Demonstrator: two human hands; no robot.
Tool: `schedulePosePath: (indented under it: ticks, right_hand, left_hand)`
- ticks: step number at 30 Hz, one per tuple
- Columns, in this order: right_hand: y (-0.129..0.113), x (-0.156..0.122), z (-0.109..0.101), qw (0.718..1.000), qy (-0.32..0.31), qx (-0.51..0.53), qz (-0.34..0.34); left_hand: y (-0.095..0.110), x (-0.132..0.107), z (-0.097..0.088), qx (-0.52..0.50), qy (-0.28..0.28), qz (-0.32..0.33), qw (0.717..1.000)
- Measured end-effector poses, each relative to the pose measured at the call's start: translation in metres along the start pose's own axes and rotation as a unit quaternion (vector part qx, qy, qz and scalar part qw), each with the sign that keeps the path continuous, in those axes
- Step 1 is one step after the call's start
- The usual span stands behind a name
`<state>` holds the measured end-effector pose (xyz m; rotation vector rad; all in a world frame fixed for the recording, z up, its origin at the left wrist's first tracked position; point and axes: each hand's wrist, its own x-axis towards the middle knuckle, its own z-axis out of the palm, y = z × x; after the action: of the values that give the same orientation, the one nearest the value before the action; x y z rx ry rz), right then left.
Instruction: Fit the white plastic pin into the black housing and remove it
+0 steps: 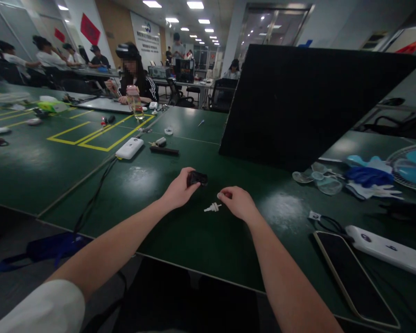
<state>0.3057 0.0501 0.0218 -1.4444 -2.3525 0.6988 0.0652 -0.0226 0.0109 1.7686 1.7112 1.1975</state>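
My left hand (181, 188) grips a small glossy black object (198, 178) above the green table; its exact kind is not clear. A small round whitish piece (220, 196) is pinched between the thumb and fingertips of my right hand (238, 201). Between and just below the two hands lies a small white stepped part (212, 207) with a narrow stem, resembling a pump insert. It rests on its side on the tabletop, close to my right fingertips but apart from them.
A large black panel (298, 106) stands at the back right. On the right lie a phone (355, 277), a white power bank (390, 249), gloves (369, 175) and a fan (411, 164). Another white power bank (130, 148) sits left. A person (135, 74) sits opposite, behind a bottle (135, 102).
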Motion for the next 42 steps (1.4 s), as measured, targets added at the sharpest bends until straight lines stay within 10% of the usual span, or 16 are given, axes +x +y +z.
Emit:
schedulePosePath:
  ticks: [7,14,22,34,42]
  right_hand:
    - [-0.016,-0.013,-0.007,0.984,0.123,0.124,-0.034]
    - [-0.046,-0.024,0.004,0.976,0.073,0.061,-0.197]
    - [-0.043,-0.022,0.003,0.976,0.165,-0.031,-0.138]
    - [-0.044,-0.032,-0.007,0.975,0.147,-0.017,-0.166]
    - [-0.04,-0.04,-0.003,0.964,-0.001,-0.137,-0.229]
  left_hand:
    - [0.029,-0.012,0.004,0.067,-0.07,-0.002,0.995]
    - [0.034,-0.013,0.006,0.122,-0.09,0.013,0.988]
    - [0.029,-0.012,0.006,0.101,-0.067,0.043,0.992]
    - [0.032,-0.014,0.003,0.099,-0.06,0.032,0.993]
    - [0.021,-0.008,-0.002,0.131,-0.018,-0.022,0.991]
